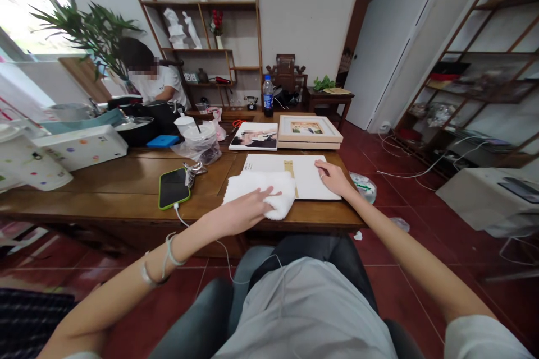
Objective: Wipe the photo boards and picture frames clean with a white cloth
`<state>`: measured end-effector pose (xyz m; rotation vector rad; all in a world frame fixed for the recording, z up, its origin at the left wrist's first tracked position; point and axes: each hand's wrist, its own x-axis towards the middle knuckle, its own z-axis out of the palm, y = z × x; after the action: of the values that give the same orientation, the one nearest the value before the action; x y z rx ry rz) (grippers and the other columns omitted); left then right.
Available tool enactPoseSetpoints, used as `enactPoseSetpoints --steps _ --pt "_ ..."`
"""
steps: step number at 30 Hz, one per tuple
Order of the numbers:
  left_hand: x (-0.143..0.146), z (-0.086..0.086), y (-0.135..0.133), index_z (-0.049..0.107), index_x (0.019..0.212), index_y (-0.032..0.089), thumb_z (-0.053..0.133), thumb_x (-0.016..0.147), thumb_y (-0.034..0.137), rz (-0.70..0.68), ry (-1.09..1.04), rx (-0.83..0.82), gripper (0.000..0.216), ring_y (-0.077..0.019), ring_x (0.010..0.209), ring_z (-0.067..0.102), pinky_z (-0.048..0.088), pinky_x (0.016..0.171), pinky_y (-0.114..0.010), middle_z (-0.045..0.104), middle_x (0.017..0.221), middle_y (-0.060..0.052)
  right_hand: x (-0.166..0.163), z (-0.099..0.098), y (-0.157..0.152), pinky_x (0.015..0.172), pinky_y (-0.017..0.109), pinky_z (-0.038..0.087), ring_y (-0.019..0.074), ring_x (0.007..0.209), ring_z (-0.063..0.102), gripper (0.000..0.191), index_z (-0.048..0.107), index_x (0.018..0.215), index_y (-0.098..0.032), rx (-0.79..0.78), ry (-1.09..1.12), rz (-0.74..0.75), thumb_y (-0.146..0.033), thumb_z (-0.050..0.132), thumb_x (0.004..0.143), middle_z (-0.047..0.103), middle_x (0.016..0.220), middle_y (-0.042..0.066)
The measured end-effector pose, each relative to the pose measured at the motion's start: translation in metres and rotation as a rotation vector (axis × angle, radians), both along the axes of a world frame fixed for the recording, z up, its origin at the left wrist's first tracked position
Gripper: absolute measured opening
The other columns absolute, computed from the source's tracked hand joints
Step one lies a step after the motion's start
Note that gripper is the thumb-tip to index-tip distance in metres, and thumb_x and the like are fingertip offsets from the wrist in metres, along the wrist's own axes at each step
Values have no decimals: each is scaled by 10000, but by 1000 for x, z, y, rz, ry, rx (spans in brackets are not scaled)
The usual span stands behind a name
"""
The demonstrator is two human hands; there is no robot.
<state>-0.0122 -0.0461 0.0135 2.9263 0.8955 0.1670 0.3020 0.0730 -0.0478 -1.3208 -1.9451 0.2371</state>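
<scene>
A folded white towel lies over the left part of a flat white board near the table's front edge. My left hand presses down on the towel and grips it, some fingertips sunk in its folds. My right hand rests on the board's right side, fingers stretched out and slightly bent, holding nothing. A tan strip runs down the middle of the board, partly covered by the towel. Behind the board are a photo print and a pale framed picture.
To the left lie a phone on a cable, a crumpled plastic bag and a blue box. A drink bottle and red-handled scissors stand farther back. Another person sits at the far left.
</scene>
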Motion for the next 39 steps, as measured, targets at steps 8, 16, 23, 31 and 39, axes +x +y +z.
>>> enactPoseSetpoints --steps 8,16,23,31,39 --pt "28 -3 112 613 1059 126 411 923 166 193 -51 71 247 -252 1070 574 434 929 -344 643 1113 -127 0 2 -3 1100 387 362 220 1214 548 362 694 1089 -159 -13 -20 0 -116 473 805 642 1232 74" --pt "87 11 151 627 989 89 401 944 213 129 -6 53 262 -254 959 605 437 877 -341 660 1030 -146 0 3 -3 1103 380 366 234 1219 543 369 701 1084 -165 -22 -13 10 -98 492 788 639 1235 70" --pt "93 -10 80 557 1132 88 380 877 21 155 74 163 318 -287 1223 498 420 971 -400 525 1278 -215 0 3 -2 1098 385 359 246 1221 541 376 689 1108 -111 -20 -30 17 -113 470 802 634 1234 121" --pt "69 -19 -5 568 1146 134 417 874 47 -32 19 179 324 -303 1397 277 321 1095 -456 370 1460 -171 0 -1 0 1090 388 373 237 1207 555 380 700 1094 -155 8 1 18 -107 477 789 650 1216 89" --pt "98 -13 84 593 1121 93 432 906 120 130 40 163 270 -294 1227 501 417 997 -431 546 1256 -220 2 0 1 1085 388 369 234 1209 553 367 706 1069 -168 7 -18 11 -97 488 783 660 1201 88"
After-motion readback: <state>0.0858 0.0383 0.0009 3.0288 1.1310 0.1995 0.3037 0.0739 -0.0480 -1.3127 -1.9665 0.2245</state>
